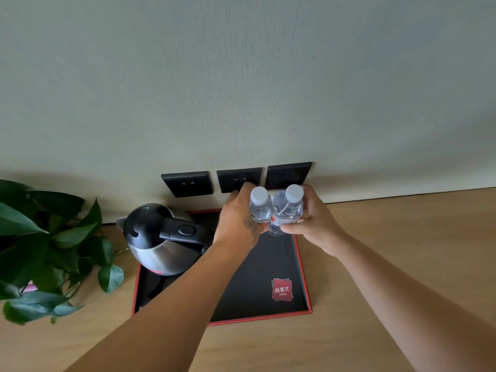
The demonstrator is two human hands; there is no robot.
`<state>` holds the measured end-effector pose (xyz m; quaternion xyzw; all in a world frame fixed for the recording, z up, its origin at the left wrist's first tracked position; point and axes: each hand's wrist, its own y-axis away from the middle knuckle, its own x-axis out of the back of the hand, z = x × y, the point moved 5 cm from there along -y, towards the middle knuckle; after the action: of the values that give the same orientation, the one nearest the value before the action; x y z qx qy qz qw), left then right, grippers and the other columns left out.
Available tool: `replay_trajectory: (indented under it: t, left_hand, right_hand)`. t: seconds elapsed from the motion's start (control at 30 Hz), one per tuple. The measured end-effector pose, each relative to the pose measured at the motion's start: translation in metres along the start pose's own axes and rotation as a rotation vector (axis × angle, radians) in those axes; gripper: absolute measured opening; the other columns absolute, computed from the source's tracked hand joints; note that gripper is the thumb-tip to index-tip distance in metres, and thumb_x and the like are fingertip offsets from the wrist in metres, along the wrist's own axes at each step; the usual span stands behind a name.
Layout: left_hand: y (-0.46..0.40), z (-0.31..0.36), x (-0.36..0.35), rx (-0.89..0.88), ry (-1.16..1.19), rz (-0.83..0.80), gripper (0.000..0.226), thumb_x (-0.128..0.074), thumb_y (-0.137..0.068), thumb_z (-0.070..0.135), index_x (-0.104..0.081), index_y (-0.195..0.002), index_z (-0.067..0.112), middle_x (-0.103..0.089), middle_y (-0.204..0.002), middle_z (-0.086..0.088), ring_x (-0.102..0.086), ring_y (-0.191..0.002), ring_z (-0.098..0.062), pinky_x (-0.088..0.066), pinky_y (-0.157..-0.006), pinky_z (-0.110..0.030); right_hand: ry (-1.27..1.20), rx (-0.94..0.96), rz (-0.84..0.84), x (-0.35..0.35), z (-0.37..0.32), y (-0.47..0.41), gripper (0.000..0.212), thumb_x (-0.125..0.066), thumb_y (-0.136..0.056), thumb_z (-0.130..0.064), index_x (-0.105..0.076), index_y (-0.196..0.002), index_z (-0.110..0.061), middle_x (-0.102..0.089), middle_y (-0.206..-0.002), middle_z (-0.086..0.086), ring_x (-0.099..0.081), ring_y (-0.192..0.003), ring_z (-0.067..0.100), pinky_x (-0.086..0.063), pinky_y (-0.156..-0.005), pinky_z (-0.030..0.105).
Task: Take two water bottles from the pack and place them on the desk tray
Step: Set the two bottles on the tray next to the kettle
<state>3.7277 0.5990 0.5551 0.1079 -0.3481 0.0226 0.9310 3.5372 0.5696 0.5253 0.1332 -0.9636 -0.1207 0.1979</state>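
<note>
Two small clear water bottles with white caps stand upright side by side over the far end of the tray. My left hand [236, 224] grips the left bottle [259, 208]. My right hand [314, 221] grips the right bottle [287, 210]. The two bottles touch each other. The black tray [302, 277] has a red rim and a red logo near its front right corner. My hands hide the bottle bases, so I cannot tell whether they rest on the tray. The pack is not in view.
A steel kettle [163, 237] with a black lid and handle fills the tray's left side. A leafy green plant [51, 251] stands at the left on the wooden desk [402, 251]. Three black wall sockets [188, 183] sit just behind the tray.
</note>
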Motion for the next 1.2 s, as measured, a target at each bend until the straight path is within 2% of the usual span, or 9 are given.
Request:
replay_trajectory:
  t: [0.17, 0.27, 0.37, 0.47, 0.57, 0.67, 0.77, 0.87, 1.2]
  left_hand:
    - [0.010, 0.003, 0.006, -0.054, -0.056, -0.006, 0.056, -0.088, -0.081, 0.021, -0.047, -0.119, 0.025, -0.058, -0.110, -0.001, -0.062, -0.090, -0.024, -0.050, -0.070, -0.029]
    - [0.020, 0.015, 0.024, -0.126, -0.117, 0.011, 0.059, -0.087, -0.083, 0.026, -0.045, -0.124, 0.033, -0.059, -0.114, 0.000, -0.064, -0.094, -0.028, -0.059, -0.076, -0.045]
    - [0.026, 0.028, 0.046, -0.252, -0.168, 0.046, 0.057, -0.080, -0.089, 0.028, -0.047, -0.135, 0.038, -0.063, -0.119, 0.001, -0.066, -0.097, -0.027, -0.060, -0.082, -0.046]
    - [0.025, 0.039, 0.062, -0.351, -0.131, 0.051, 0.035, -0.072, -0.098, 0.028, -0.065, -0.131, 0.035, -0.071, -0.116, 0.007, -0.068, -0.096, -0.018, -0.061, -0.086, -0.042]
    - [0.021, 0.041, 0.069, -0.362, -0.128, 0.096, 0.021, -0.070, -0.099, 0.015, -0.080, -0.113, 0.027, -0.079, -0.107, 0.004, -0.074, -0.094, -0.019, -0.060, -0.087, -0.040]
    - [0.018, 0.041, 0.067, -0.350, -0.219, 0.105, 0.024, -0.062, -0.099, 0.009, -0.078, -0.102, 0.027, -0.079, -0.095, 0.003, -0.072, -0.085, -0.025, -0.060, -0.080, -0.041]
    - [0.019, 0.042, 0.065, -0.378, -0.266, 0.108, 0.027, -0.063, -0.095, 0.001, -0.076, -0.100, 0.024, -0.077, -0.088, 0.001, -0.071, -0.077, -0.029, -0.062, -0.074, -0.044]
    - [0.022, 0.039, 0.069, -0.295, -0.216, 0.138, 0.021, -0.059, -0.102, 0.014, -0.074, -0.100, 0.029, -0.072, -0.077, 0.000, -0.065, -0.068, -0.031, -0.061, -0.068, -0.043]
    - [0.021, 0.040, 0.072, -0.100, -0.133, 0.092, 0.024, -0.056, -0.104, 0.028, -0.077, -0.100, 0.038, -0.078, -0.083, -0.003, -0.071, -0.072, -0.027, -0.064, -0.072, -0.039]
  right_hand:
    - [0.115, 0.030, -0.042, 0.001, -0.001, 0.003, 0.078, -0.088, -0.071, -0.001, -0.049, -0.130, -0.035, -0.066, -0.124, -0.018, -0.067, -0.111, -0.004, -0.053, -0.102, 0.034]
    - [0.246, 0.106, -0.048, 0.014, -0.015, 0.009, 0.079, -0.088, -0.077, -0.010, -0.044, -0.132, -0.046, -0.061, -0.131, -0.023, -0.061, -0.121, -0.004, -0.050, -0.112, 0.036]
    - [0.398, 0.264, -0.057, 0.028, -0.041, 0.021, 0.074, -0.078, -0.090, -0.016, -0.041, -0.145, -0.049, -0.056, -0.144, -0.022, -0.054, -0.131, -0.003, -0.047, -0.113, 0.032]
    - [0.545, 0.440, -0.089, 0.036, -0.077, 0.033, 0.067, -0.060, -0.103, -0.019, -0.034, -0.155, -0.053, -0.052, -0.150, -0.024, -0.054, -0.132, -0.001, -0.046, -0.105, 0.025]
    - [0.741, 0.611, -0.039, 0.039, -0.101, 0.035, 0.053, -0.057, -0.103, -0.006, -0.056, -0.146, -0.036, -0.067, -0.137, -0.009, -0.063, -0.121, 0.017, -0.056, -0.094, 0.037]
    - [0.790, 0.571, -0.077, 0.031, -0.112, 0.033, 0.037, -0.058, -0.103, -0.006, -0.071, -0.131, -0.026, -0.073, -0.121, -0.004, -0.068, -0.107, 0.023, -0.056, -0.085, 0.047]
    - [0.739, 0.551, -0.133, 0.023, -0.114, 0.041, 0.033, -0.055, -0.107, -0.017, -0.069, -0.136, -0.026, -0.072, -0.123, -0.005, -0.067, -0.107, 0.019, -0.055, -0.089, 0.043]
    - [0.705, 0.548, -0.154, 0.021, -0.112, 0.050, 0.039, -0.057, -0.106, -0.014, -0.065, -0.142, -0.028, -0.071, -0.126, -0.004, -0.067, -0.107, 0.018, -0.054, -0.090, 0.039]
    - [0.770, 0.444, 0.016, 0.018, -0.112, 0.030, 0.024, -0.068, -0.099, -0.026, -0.074, -0.119, -0.014, -0.073, -0.109, 0.009, -0.069, -0.098, 0.033, -0.053, -0.085, 0.045]
